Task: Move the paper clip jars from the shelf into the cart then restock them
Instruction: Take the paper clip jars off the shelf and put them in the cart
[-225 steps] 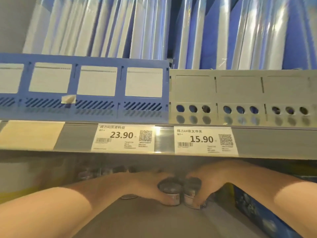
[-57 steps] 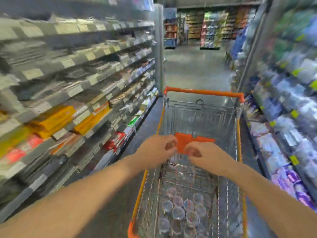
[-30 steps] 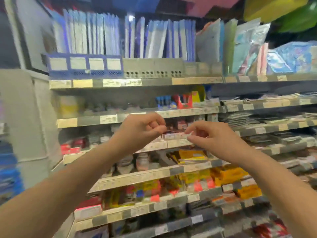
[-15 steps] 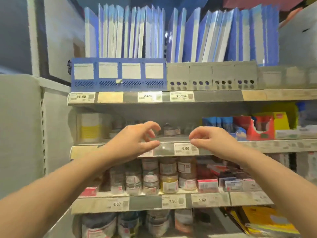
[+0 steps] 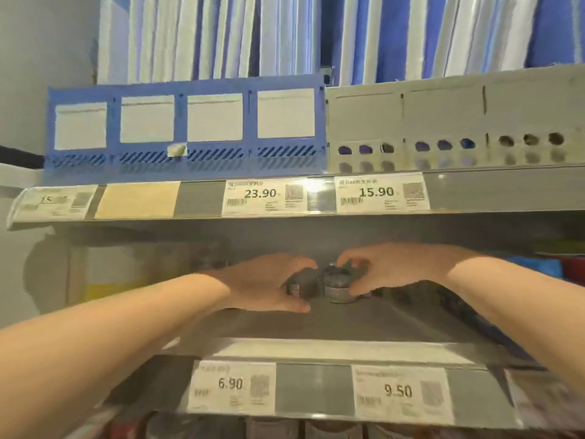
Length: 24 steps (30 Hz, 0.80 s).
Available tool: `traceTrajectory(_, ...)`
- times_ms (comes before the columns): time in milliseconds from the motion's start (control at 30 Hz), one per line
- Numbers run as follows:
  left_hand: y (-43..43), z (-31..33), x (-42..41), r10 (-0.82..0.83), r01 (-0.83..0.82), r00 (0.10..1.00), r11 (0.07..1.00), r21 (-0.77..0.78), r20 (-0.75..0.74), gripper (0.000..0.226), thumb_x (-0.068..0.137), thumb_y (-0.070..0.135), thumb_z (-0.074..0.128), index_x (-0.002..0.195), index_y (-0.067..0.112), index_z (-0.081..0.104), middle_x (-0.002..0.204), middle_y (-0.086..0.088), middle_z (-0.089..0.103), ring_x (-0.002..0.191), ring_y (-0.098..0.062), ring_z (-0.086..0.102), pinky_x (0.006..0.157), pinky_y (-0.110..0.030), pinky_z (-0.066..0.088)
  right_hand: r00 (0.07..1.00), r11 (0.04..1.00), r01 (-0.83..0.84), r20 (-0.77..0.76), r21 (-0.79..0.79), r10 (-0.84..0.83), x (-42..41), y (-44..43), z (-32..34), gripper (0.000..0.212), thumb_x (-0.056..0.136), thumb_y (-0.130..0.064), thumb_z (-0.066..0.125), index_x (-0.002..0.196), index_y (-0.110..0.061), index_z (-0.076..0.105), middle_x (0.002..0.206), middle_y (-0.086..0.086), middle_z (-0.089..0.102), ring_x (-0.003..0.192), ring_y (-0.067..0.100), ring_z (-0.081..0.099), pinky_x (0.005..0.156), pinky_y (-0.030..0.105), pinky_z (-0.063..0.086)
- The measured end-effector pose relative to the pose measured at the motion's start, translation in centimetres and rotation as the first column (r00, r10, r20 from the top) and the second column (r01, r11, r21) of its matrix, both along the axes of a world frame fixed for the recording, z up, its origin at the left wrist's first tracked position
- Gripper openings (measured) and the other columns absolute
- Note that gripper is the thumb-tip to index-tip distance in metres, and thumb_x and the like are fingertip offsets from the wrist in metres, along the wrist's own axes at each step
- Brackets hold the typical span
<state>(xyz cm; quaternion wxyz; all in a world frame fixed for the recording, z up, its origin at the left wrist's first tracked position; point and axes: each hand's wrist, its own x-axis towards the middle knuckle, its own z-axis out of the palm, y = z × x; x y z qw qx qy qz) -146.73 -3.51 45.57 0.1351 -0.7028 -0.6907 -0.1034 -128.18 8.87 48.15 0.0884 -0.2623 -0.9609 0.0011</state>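
Two small paper clip jars stand side by side deep on the grey shelf [image 5: 364, 321] under the folder shelf. My left hand [image 5: 266, 283] wraps its fingers and thumb round the left jar [image 5: 302, 285]. Over the right jar [image 5: 338, 288], my right hand [image 5: 389, 267] curls its fingers and holds it from the top and right side. Both jars are dark and blurred, with pale labels. The cart is out of view.
The shelf above [image 5: 474, 191] overhangs my hands and carries price tags 23.90 and 15.90, a blue file rack [image 5: 190, 134] and a grey one [image 5: 443, 122] with folders. Boxes sit at the left [image 5: 107, 274] and right [image 5: 538, 264] of the jar shelf. More jars [image 5: 269, 429] show below.
My view has closed in on the jar shelf. Both hands, empty and open half a second ago, have reached under the upper shelf and taken hold of a jar each.
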Motion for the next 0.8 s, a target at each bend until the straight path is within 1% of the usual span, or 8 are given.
traceTrajectory(100,2.8,0.7,-2.1,0.007,-0.01,0.998,0.999,-0.043,-0.062,0.073,0.082,0.054,0.06,0.142,0.032,0.025,0.141,0.005,0.039,0.125,-0.012,0.039,0.094,-0.018,0.03,0.995,0.999,0.006,0.1,-0.046,-0.002,-2.3,2.1,0.4,0.06,0.073,-0.047,0.07,0.126,-0.044,0.042,0.115,-0.003,0.063,0.098,0.017,0.063,0.09,0.036,0.05)
traceTrajectory(200,5.3,1.0,-3.9,0.018,-0.028,0.996,0.992,-0.119,-0.09,0.074,0.083,0.06,0.054,0.144,0.031,0.022,0.138,0.002,0.038,0.123,-0.016,0.04,0.097,-0.023,0.034,0.981,1.0,0.005,0.196,-0.018,-0.002,-4.0,3.4,1.1,0.075,0.074,-0.048,0.072,0.139,-0.038,0.036,0.137,-0.009,0.043,0.122,0.015,0.045,0.102,0.031,0.039)
traceTrajectory(267,7.0,0.9,-5.1,0.02,-0.033,0.997,0.986,-0.164,-0.081,0.074,0.083,0.062,0.051,0.144,0.03,0.022,0.138,0.0,0.038,0.124,-0.017,0.041,0.101,-0.028,0.035,0.973,1.0,0.012,0.232,-0.021,-0.007,-5.0,4.5,1.3,0.076,0.074,-0.048,0.072,0.14,-0.036,0.035,0.141,-0.009,0.039,0.124,0.012,0.04,0.101,0.027,0.036)
traceTrajectory(367,9.1,0.1,-6.7,0.007,-0.026,0.994,0.984,-0.174,-0.11,0.074,0.083,0.065,0.048,0.144,0.029,0.025,0.138,-0.002,0.042,0.123,-0.02,0.044,0.102,-0.029,0.035,0.969,0.999,0.01,0.247,-0.034,-0.002,-6.4,5.8,1.1,0.072,0.071,-0.054,0.072,0.134,-0.038,0.04,0.138,-0.007,0.044,0.114,0.01,0.044,0.091,0.026,0.04)
traceTrajectory(467,10.3,-0.9,-7.5,-0.002,-0.025,0.985,0.987,-0.156,-0.17,0.073,0.083,0.067,0.046,0.141,0.025,0.03,0.137,-0.005,0.046,0.121,-0.023,0.046,0.102,-0.031,0.038,0.959,0.997,0.048,0.282,-0.061,-0.029,-7.2,6.7,0.5,0.082,0.073,-0.058,0.07,0.142,-0.036,0.03,0.148,-0.007,0.033,0.125,0.014,0.041,0.098,0.026,0.037)
traceTrajectory(567,10.9,-1.6,-7.7,-0.013,-0.002,0.993,0.992,-0.129,-0.114,0.065,0.086,0.061,0.048,0.136,0.022,0.038,0.134,-0.005,0.049,0.119,-0.021,0.048,0.1,-0.032,0.039,0.944,0.993,0.077,0.327,-0.086,-0.045,-7.2,6.9,0.0,0.085,0.08,-0.053,0.064,0.149,-0.031,0.019,0.154,-0.007,0.022,0.129,0.013,0.036,0.104,0.023,0.03)
traceTrajectory(667,11.1,-1.7,-8.0,-0.045,0.038,0.996,0.994,-0.102,-0.077,0.063,0.086,0.057,0.051,0.138,0.024,0.04,0.138,0.0,0.047,0.124,-0.017,0.044,0.103,-0.027,0.035,0.946,0.993,0.086,0.321,-0.086,-0.054,-7.1,7.2,-0.2,0.086,0.078,-0.055,0.065,0.148,-0.034,0.02,0.154,-0.009,0.022,0.139,0.014,0.026,0.111,0.027,0.025)
traceTrajectory(800,11.3,-1.9,-8.4,-0.038,0.035,0.999,0.996,-0.084,-0.038,0.068,0.084,0.056,0.055,0.142,0.029,0.035,0.144,0.008,0.042,0.128,-0.01,0.04,0.097,-0.013,0.028,0.954,0.991,0.087,0.296,-0.103,-0.053,-6.9,7.4,-0.5,0.085,0.076,-0.056,0.067,0.146,-0.037,0.023,0.153,-0.011,0.024,0.138,0.013,0.027,0.111,0.028,0.026)
